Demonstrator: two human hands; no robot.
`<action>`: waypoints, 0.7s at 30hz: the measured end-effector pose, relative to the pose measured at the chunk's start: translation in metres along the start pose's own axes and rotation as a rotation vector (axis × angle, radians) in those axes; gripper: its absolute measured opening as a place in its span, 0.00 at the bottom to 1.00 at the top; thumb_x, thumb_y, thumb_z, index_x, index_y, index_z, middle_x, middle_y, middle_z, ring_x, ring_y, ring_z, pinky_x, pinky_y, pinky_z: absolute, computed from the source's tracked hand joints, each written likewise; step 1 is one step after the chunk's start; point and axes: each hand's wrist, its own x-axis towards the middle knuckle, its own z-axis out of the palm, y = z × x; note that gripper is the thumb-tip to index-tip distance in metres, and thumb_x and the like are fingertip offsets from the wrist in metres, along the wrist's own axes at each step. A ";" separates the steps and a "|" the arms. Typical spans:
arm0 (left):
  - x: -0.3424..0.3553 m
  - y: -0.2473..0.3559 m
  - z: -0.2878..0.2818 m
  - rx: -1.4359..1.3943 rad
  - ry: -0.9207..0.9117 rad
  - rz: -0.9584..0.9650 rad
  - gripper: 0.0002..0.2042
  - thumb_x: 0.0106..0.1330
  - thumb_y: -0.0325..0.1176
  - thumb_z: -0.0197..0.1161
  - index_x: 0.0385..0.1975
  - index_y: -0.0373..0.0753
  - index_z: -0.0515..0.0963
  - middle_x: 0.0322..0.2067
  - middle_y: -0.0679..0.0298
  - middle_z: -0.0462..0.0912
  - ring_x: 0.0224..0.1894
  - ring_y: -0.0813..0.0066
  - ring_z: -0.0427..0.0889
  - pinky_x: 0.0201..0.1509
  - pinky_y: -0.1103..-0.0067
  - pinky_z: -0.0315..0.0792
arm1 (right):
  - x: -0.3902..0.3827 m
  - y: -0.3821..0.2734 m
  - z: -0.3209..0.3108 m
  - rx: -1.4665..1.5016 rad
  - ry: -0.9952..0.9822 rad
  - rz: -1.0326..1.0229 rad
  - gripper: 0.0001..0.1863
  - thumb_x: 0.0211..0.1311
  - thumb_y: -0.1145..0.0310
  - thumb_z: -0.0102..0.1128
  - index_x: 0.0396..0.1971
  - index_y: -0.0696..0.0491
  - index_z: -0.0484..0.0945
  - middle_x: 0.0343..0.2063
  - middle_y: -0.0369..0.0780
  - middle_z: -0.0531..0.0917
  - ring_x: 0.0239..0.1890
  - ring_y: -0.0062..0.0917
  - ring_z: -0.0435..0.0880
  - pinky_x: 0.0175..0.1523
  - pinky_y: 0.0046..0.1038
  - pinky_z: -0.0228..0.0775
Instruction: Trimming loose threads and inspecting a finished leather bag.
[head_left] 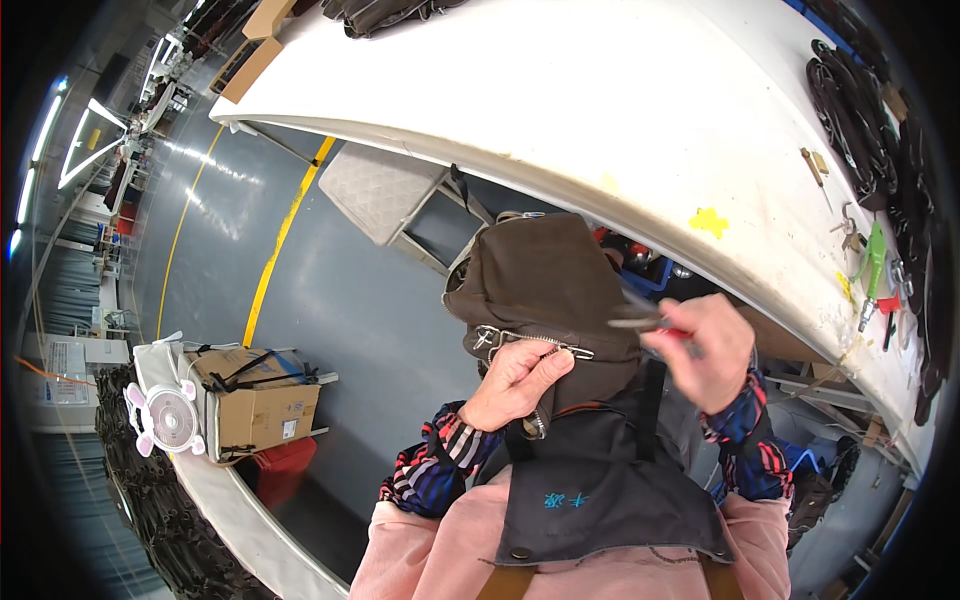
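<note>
A dark brown bag (548, 265) rests against my front, below the table edge. Along its near side runs a metal zipper (530, 337) with a silver pull (578, 352). My left hand (520, 382) pinches the zipper edge between thumb and fingers, right by the pull. Just right of the bag, my right hand (708, 345) is closed around a red-handled hand tool with metal jaws (640, 323). The jaws point left toward the bag and look spread apart. Motion blur hides whether they are pliers or snips.
A long white table (560, 90) spans the far side, with a green air gun (873, 262), a yellow flower-shaped piece (709, 222) and dark bags (850, 120). A padded stool (375, 190) stands under its edge. At left are a cardboard box (262, 425) and a small fan (170, 420).
</note>
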 end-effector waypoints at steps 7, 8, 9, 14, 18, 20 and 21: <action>0.000 0.005 -0.001 0.016 -0.070 -0.042 0.08 0.64 0.29 0.52 0.29 0.30 0.75 0.21 0.74 0.71 0.25 0.91 0.62 0.28 0.89 0.59 | 0.002 -0.004 0.005 -0.186 -0.051 -0.278 0.16 0.35 0.68 0.69 0.27 0.54 0.77 0.18 0.33 0.74 0.17 0.21 0.67 0.19 0.22 0.54; 0.000 0.005 -0.002 0.015 -0.070 -0.039 0.08 0.64 0.29 0.52 0.29 0.30 0.75 0.21 0.74 0.71 0.25 0.91 0.62 0.28 0.89 0.59 | 0.003 -0.005 0.005 -0.188 -0.051 -0.280 0.16 0.35 0.68 0.69 0.27 0.54 0.77 0.18 0.33 0.74 0.17 0.21 0.67 0.19 0.22 0.54; -0.001 0.005 -0.002 0.020 -0.072 -0.056 0.08 0.64 0.29 0.52 0.29 0.30 0.75 0.21 0.74 0.71 0.25 0.91 0.62 0.27 0.88 0.59 | 0.003 -0.006 0.006 -0.191 -0.058 -0.303 0.15 0.35 0.68 0.69 0.27 0.54 0.77 0.18 0.32 0.74 0.17 0.20 0.67 0.19 0.21 0.54; 0.002 0.006 -0.001 0.031 -0.067 -0.046 0.08 0.64 0.29 0.52 0.29 0.30 0.74 0.20 0.75 0.69 0.24 0.91 0.61 0.25 0.88 0.57 | 0.006 -0.006 0.005 -0.232 -0.065 -0.352 0.13 0.38 0.67 0.68 0.27 0.54 0.78 0.18 0.32 0.73 0.17 0.19 0.67 0.20 0.21 0.53; 0.003 0.002 0.000 0.051 -0.057 0.032 0.12 0.64 0.34 0.52 0.23 0.32 0.71 0.15 0.72 0.62 0.18 0.88 0.58 0.19 0.85 0.55 | 0.009 -0.009 -0.002 -0.290 -0.086 -0.421 0.13 0.39 0.68 0.66 0.29 0.54 0.78 0.18 0.32 0.72 0.17 0.19 0.66 0.20 0.21 0.52; 0.003 0.001 -0.001 0.057 -0.066 0.015 0.12 0.64 0.34 0.52 0.23 0.33 0.70 0.15 0.72 0.62 0.18 0.88 0.58 0.19 0.85 0.55 | 0.010 -0.009 -0.002 -0.304 -0.096 -0.439 0.13 0.40 0.68 0.66 0.29 0.55 0.77 0.18 0.32 0.72 0.17 0.19 0.65 0.20 0.21 0.51; 0.004 0.001 -0.001 0.066 -0.070 0.011 0.12 0.64 0.34 0.52 0.22 0.33 0.70 0.14 0.72 0.61 0.18 0.87 0.58 0.19 0.85 0.55 | 0.011 -0.009 -0.002 -0.307 -0.092 -0.451 0.13 0.40 0.68 0.66 0.29 0.55 0.77 0.18 0.32 0.72 0.17 0.18 0.65 0.20 0.21 0.50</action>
